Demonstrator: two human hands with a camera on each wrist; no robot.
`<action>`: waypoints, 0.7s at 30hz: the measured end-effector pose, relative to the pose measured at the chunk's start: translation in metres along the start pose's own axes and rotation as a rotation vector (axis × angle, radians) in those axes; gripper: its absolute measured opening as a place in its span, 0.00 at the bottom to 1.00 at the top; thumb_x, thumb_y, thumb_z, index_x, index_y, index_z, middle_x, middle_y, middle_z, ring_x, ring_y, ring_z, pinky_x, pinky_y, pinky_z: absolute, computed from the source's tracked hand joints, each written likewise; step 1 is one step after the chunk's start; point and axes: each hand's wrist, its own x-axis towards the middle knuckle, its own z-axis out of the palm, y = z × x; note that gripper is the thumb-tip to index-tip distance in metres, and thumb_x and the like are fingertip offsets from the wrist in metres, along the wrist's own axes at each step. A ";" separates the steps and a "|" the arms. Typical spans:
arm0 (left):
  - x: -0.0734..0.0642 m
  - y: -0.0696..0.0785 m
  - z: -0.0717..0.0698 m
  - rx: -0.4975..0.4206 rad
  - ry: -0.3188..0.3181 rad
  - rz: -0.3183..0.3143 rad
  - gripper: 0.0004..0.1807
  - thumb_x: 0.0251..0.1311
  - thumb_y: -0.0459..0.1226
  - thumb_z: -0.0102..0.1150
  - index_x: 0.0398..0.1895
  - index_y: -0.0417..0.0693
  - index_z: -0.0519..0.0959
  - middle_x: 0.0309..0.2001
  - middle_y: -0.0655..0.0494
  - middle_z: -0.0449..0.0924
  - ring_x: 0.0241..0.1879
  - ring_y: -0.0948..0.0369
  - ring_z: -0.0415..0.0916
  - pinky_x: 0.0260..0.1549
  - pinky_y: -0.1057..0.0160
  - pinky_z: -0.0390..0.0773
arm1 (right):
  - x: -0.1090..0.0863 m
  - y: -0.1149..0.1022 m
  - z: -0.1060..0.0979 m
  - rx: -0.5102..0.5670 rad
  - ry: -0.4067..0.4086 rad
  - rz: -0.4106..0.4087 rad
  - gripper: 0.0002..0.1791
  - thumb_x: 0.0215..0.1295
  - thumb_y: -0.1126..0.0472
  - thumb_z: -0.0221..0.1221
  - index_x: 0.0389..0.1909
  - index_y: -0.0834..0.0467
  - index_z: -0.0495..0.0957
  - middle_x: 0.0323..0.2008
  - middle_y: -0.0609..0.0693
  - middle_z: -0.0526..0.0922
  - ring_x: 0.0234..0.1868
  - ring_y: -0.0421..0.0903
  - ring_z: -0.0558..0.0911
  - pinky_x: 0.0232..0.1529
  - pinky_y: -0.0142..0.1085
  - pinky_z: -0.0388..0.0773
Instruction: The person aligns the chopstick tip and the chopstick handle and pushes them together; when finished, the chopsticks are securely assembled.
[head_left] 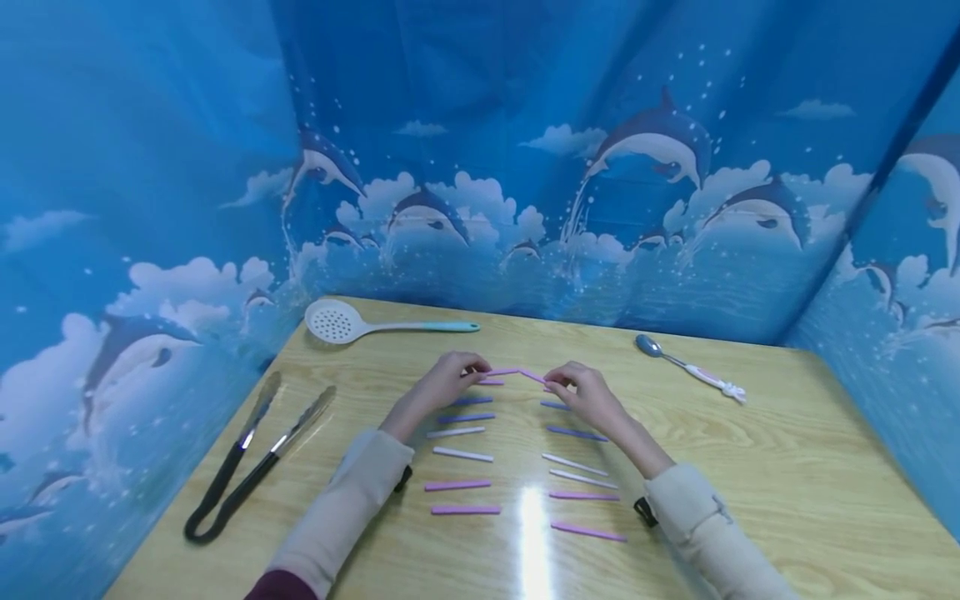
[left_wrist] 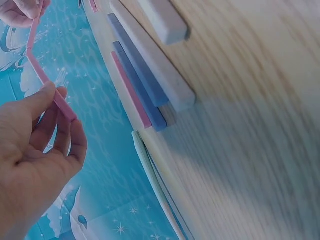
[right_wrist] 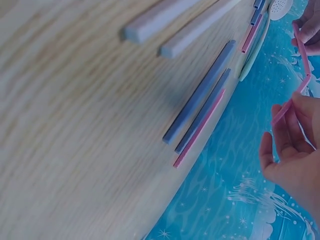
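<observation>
Holding a bent pink stick [left_wrist: 38, 67] above the table [head_left: 787, 467], pinched near opposite ends by left hand [head_left: 448, 377] and right hand [head_left: 588, 393]. Runs lengthwise from 9 o'clock to a bend, then angles toward 4 o'clock. Hovers past the 12 o'clock ends of 2 columns of sticks [head_left: 465, 510].

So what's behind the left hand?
In the head view, a pink stick on the table pokes out from behind the left hand. The hand covers the stick's other end and some table, so that bit can't be seen.
</observation>
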 end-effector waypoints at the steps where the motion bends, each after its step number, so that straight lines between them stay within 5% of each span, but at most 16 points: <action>1: 0.000 0.000 0.000 0.006 0.002 0.001 0.09 0.65 0.32 0.55 0.46 0.42 0.81 0.42 0.51 0.82 0.42 0.59 0.77 0.43 0.64 0.79 | 0.000 0.001 0.000 -0.003 -0.002 -0.007 0.04 0.60 0.69 0.62 0.34 0.65 0.83 0.30 0.53 0.82 0.32 0.46 0.80 0.36 0.41 0.81; 7: -0.001 -0.001 0.002 0.039 0.018 0.043 0.08 0.64 0.31 0.56 0.44 0.41 0.81 0.39 0.51 0.83 0.39 0.59 0.77 0.42 0.64 0.79 | -0.001 0.003 0.000 -0.012 0.003 -0.049 0.04 0.57 0.71 0.63 0.33 0.66 0.83 0.28 0.52 0.81 0.30 0.45 0.79 0.32 0.31 0.79; 21: -0.003 -0.001 0.004 0.032 0.013 0.080 0.10 0.64 0.33 0.55 0.46 0.41 0.80 0.40 0.51 0.81 0.40 0.60 0.77 0.42 0.65 0.79 | -0.001 0.002 0.001 0.025 0.003 -0.045 0.04 0.58 0.70 0.62 0.34 0.66 0.83 0.29 0.52 0.80 0.28 0.39 0.74 0.27 0.27 0.75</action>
